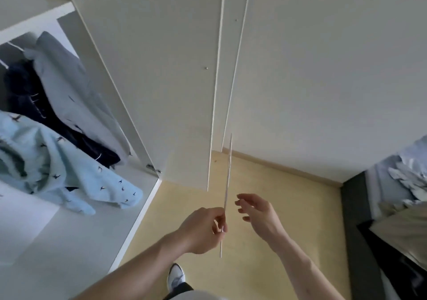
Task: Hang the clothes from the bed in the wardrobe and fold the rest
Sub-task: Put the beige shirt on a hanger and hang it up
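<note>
The left hand (203, 228) pinches a thin white hanger (227, 184), seen edge-on, in front of the wardrobe doors (161, 80). The right hand (256, 214) is open just beside it. Clothes (402, 184) lie on the bed's left edge.

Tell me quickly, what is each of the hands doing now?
Left hand: closed on a thin white hanger, seen edge-on.
Right hand: open, fingers relaxed, holding nothing, beside the hanger.
</note>
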Demonstrator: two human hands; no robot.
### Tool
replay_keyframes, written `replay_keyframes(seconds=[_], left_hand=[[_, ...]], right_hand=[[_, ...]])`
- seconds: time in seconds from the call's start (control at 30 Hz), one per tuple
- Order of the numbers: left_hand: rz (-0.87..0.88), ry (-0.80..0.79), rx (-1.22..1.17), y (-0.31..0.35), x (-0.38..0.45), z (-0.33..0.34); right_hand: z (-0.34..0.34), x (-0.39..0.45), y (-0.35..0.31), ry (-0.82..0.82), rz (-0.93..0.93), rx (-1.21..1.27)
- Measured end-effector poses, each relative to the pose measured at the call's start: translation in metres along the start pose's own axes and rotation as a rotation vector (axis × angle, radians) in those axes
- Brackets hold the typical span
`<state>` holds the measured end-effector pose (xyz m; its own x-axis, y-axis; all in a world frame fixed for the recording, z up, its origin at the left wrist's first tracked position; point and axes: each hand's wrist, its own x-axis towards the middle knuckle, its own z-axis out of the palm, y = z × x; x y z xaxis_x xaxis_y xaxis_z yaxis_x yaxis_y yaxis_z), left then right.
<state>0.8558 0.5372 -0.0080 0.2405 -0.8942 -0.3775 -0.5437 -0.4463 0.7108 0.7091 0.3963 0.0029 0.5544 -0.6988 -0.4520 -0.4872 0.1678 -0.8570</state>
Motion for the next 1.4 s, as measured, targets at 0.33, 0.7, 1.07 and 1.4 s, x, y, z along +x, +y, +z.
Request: replay_keyframes(seconds=[0.33, 0.7, 1.07, 1.4], left_hand=[[0.307, -0.160, 0.210, 0.180, 0.063, 0.165], [0.499, -0.414, 0.331, 0.325, 0.115, 0.283], [0.519, -0.495, 0.306, 0.424, 0.228, 0.380], [0.454, -0.542, 0.283, 0.521, 0.347, 0.482]], right_hand=[[-0.229, -0.082, 0.114, 0.365, 0.066, 0.214], [-0.390, -0.179, 0.211, 0.689, 0.093, 0.424], [-0.524, -0.240, 0.299, 0.936, 0.180, 0.527], [-0.677, -0.221, 0.338, 1.084, 0.271, 0.471]])
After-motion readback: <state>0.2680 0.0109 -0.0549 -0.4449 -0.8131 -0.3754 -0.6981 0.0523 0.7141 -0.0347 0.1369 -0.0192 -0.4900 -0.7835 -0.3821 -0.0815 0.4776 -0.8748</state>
